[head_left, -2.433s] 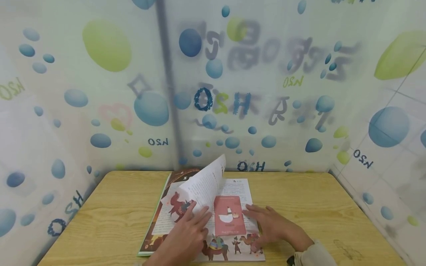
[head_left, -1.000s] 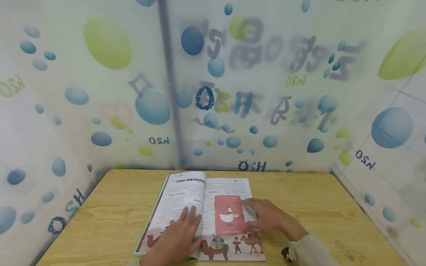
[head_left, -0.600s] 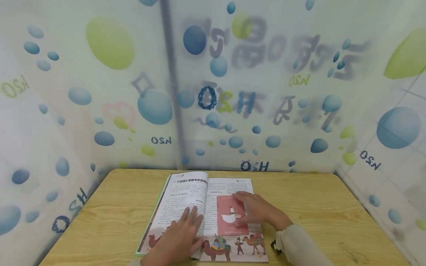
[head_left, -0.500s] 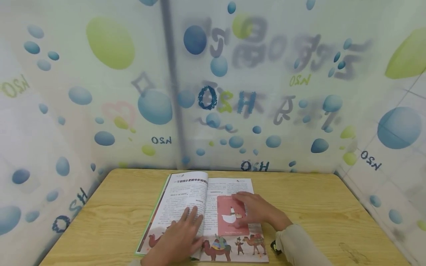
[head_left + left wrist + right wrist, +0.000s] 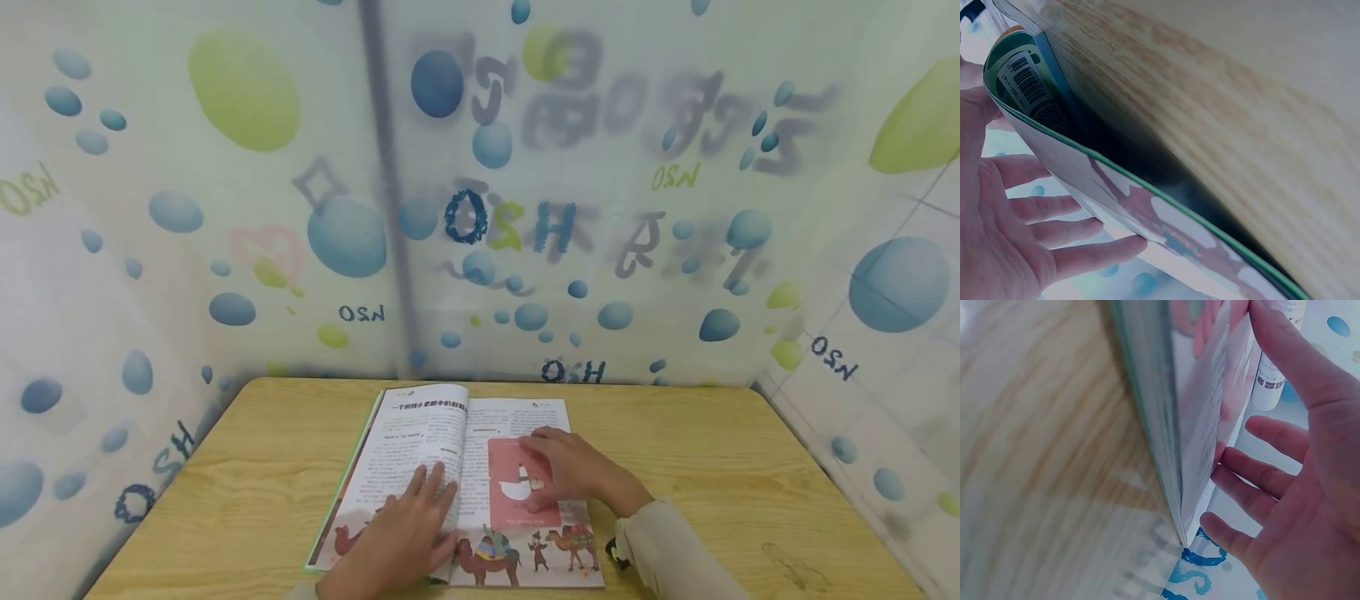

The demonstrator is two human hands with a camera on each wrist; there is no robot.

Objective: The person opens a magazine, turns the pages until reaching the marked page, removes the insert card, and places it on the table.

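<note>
A magazine [image 5: 474, 492] lies open on the table, its pages printed with text and brown camels along the near edge. My left hand [image 5: 408, 525] rests on the left page near the fold, fingers straight and spread. On the right page lies a pink card [image 5: 502, 508] with a white figure. My right hand [image 5: 588, 475] is over the card's right side, with the fingertips near its far edge and the thumb on its nearer part. In the right wrist view the fingers [image 5: 1260, 472] are extended and apart, touching the card side of the pages.
The wooden table [image 5: 712, 450] extends on both sides of the magazine. Behind it hangs a translucent curtain [image 5: 645, 275] with blue and green dots. The left wrist view shows a barcode [image 5: 1024, 78] on the curled cover. A white tube [image 5: 1267, 387] appears in the right wrist view.
The raised page has come down to the left and lies flat under my left hand. My right hand has moved left from the magazine's right edge onto the pink card.
</note>
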